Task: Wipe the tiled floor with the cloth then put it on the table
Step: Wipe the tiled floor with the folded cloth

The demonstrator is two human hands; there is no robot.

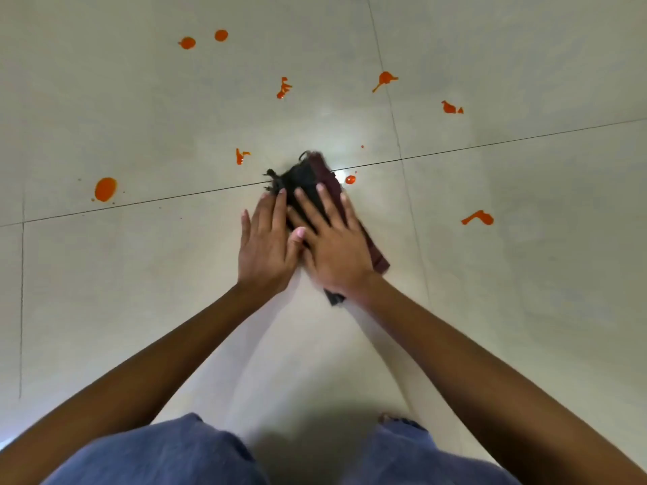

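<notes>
A dark cloth (304, 180), black with a maroon strip and a frayed far end, lies flat on the pale tiled floor (525, 274) across a grout line. My right hand (332, 243) presses down on it with fingers spread. My left hand (266, 246) lies flat at the cloth's left edge, fingertips on the fabric. Several orange sauce spots dot the tiles: a small drop (350, 179) just right of the cloth, a streak (240, 156) to its left, a large blob (105, 189) far left. No table is in view.
More orange splashes lie farther out at the top (221, 35), upper right (384, 78) and right (479, 217). My knees in blue trousers (168, 453) rest on the floor at the bottom edge. Dark grout lines cross the tiles.
</notes>
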